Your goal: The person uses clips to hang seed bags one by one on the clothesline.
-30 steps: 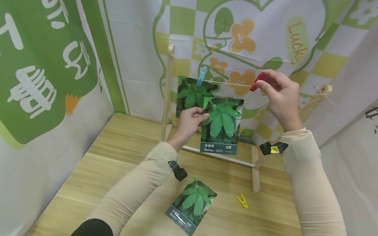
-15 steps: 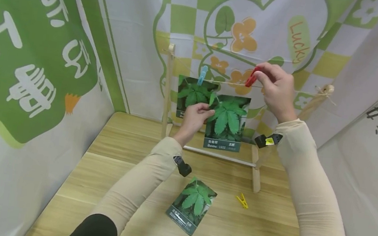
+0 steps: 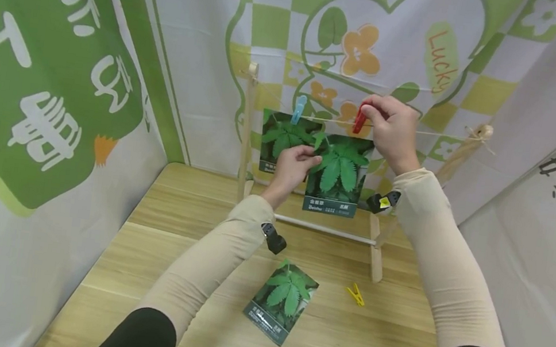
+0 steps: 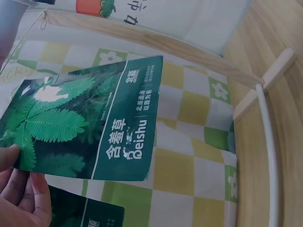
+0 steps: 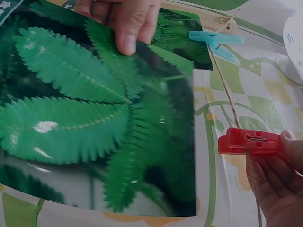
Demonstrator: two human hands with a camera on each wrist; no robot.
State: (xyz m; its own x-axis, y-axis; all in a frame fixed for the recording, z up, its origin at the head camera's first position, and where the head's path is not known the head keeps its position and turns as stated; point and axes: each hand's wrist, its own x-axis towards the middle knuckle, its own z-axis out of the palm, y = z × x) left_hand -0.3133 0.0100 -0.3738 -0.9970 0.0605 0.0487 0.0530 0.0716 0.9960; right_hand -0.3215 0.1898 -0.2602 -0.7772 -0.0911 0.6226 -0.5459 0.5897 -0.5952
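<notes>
My left hand (image 3: 293, 169) pinches the left edge of a seed packet (image 3: 338, 175) with a green fern-like leaf picture, held upright just under the string. Between the thumb and fingers of my right hand (image 3: 393, 127) is a red clothespin (image 3: 360, 119); in the right wrist view the red clothespin (image 5: 251, 141) lies across the twine (image 5: 227, 90), apart from the packet's top edge. A similar packet (image 3: 282, 139) hangs to the left under a light blue clothespin (image 3: 298, 110), partly covered by my left hand and the held packet.
The string runs between two wooden posts (image 3: 247, 135) of a rack with a white lower bar (image 3: 325, 230). Another leaf packet (image 3: 281, 303) lies on the wooden table (image 3: 158, 298), with a yellow clothespin (image 3: 356, 294) to its right. A patterned curtain (image 3: 270, 28) hangs behind.
My left hand has raised the packet and shifted it right, toward the string. My right hand has moved left with the red clothespin, bringing it above the packet.
</notes>
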